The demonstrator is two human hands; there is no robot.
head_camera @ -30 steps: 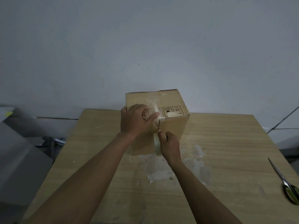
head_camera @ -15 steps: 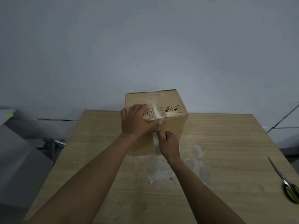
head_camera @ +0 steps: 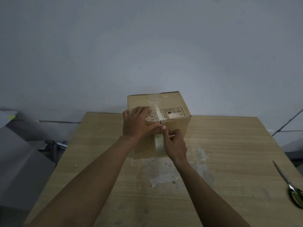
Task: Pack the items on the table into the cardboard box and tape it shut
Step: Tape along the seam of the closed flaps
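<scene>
The cardboard box (head_camera: 177, 123) stands closed at the far middle of the table (head_camera: 229, 153), its contents hidden. My left hand (head_camera: 137, 123) lies flat with straight fingers over the box's top front edge. My right hand (head_camera: 174, 143) is curled, thumb pressing the front seam above the tape (head_camera: 158, 145) strip; I cannot tell whether it pinches it. Scissors (head_camera: 290, 185) lie well right of the box.

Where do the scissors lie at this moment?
In the head view the scissors lie near the right edge of the table, at lower right, well apart from the cardboard box.
</scene>
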